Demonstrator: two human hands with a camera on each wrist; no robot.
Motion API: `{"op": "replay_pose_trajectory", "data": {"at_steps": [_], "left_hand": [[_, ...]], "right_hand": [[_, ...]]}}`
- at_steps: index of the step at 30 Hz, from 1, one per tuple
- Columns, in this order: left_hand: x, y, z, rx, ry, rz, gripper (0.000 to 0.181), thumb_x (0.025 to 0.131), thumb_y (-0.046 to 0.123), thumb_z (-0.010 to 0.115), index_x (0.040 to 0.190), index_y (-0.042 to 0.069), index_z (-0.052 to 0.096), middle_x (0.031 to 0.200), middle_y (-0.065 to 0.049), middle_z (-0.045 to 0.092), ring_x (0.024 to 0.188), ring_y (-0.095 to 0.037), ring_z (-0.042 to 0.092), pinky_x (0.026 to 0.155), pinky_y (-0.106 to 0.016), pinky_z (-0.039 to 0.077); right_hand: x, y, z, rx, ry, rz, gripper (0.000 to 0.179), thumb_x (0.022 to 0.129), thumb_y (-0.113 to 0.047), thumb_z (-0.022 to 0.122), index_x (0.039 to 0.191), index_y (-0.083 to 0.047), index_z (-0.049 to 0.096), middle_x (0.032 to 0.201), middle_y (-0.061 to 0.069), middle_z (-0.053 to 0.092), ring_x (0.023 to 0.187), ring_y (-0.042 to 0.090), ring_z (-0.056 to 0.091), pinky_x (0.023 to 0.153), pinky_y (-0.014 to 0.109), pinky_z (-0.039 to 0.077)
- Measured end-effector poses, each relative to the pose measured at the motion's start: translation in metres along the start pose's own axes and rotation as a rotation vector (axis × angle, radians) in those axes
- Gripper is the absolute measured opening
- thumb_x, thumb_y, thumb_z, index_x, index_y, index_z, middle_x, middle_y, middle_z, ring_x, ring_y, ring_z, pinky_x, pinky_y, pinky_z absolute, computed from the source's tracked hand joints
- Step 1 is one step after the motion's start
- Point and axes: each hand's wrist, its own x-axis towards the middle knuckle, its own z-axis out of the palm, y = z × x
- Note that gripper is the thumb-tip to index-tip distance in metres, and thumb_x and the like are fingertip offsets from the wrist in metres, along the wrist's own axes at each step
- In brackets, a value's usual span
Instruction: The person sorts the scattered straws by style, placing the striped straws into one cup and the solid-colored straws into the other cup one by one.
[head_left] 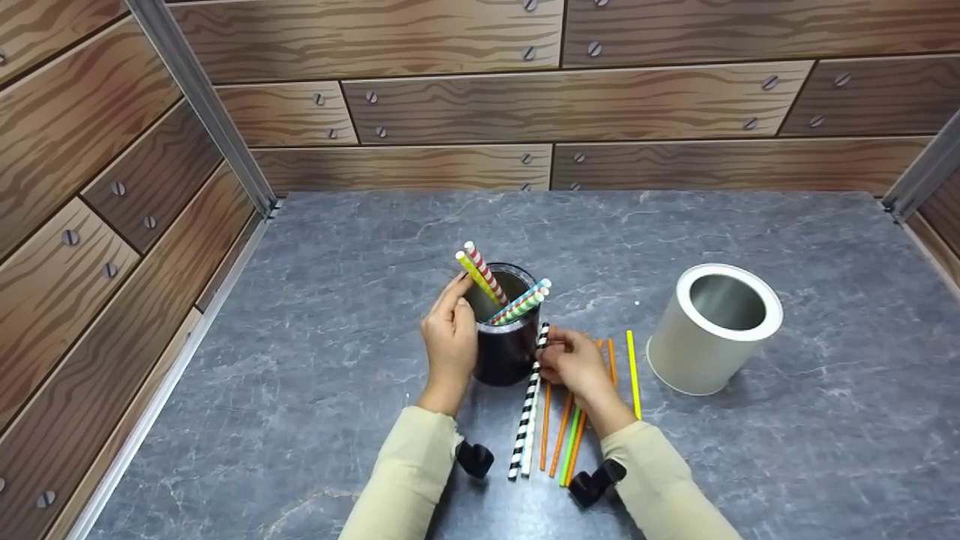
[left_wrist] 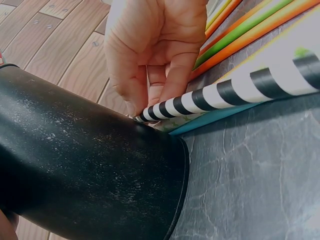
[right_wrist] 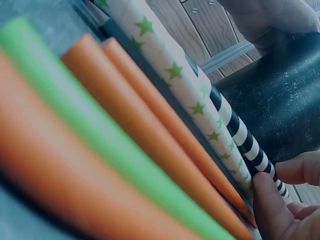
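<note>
My left hand (head_left: 452,337) grips the side of a black can (head_left: 504,358), fingers up at its rim. Standing in that can are paper straws: a yellow straw (head_left: 480,276), a red-and-white striped straw (head_left: 486,271), and blue and green patterned straws (head_left: 525,298) leaning right. Against the can's right side, my right hand (head_left: 577,366) pinches a black-and-white striped straw (head_left: 529,409) near its upper end. Right along it lies a white straw with green stars (right_wrist: 175,71). A teal straw (left_wrist: 220,118) shows beneath the striped one in the left wrist view.
Several orange straws (head_left: 545,427) and a green straw (head_left: 572,439) lie on the grey marbled table (head_left: 315,360) under my right wrist. A yellow straw (head_left: 633,367) lies farther right, beside an open white can (head_left: 686,352). Wood-patterned walls (head_left: 450,112) enclose the table.
</note>
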Motion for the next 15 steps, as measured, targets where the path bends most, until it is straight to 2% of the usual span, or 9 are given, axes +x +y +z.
{"op": "replay_pose_trajectory", "data": {"at_steps": [8,15], "left_hand": [[-0.0006,0.0011,-0.0003,0.015,-0.006,-0.013,0.032,0.084,-0.002,0.044,0.106,-0.002,0.068,0.115,-0.014,0.065,0.109,-0.025,0.060,0.093,-0.037,0.047],[-0.0002,0.0006,0.0004,0.024,-0.003,-0.007,0.033,0.083,-0.002,0.044,0.105,-0.001,0.068,0.114,-0.015,0.065,0.108,-0.023,0.060,0.091,-0.038,0.048]], "right_hand": [[0.0001,0.0002,-0.0013,0.043,-0.017,0.009,0.039,0.080,0.005,0.054,0.118,0.011,0.049,0.086,0.008,0.057,0.064,0.012,0.059,0.056,0.024,0.054],[-0.0007,-0.0046,-0.0028,0.071,-0.010,0.011,0.041,0.081,0.004,0.050,0.122,0.011,0.047,0.081,0.006,0.059,0.063,0.011,0.060,0.057,0.023,0.054]]}}
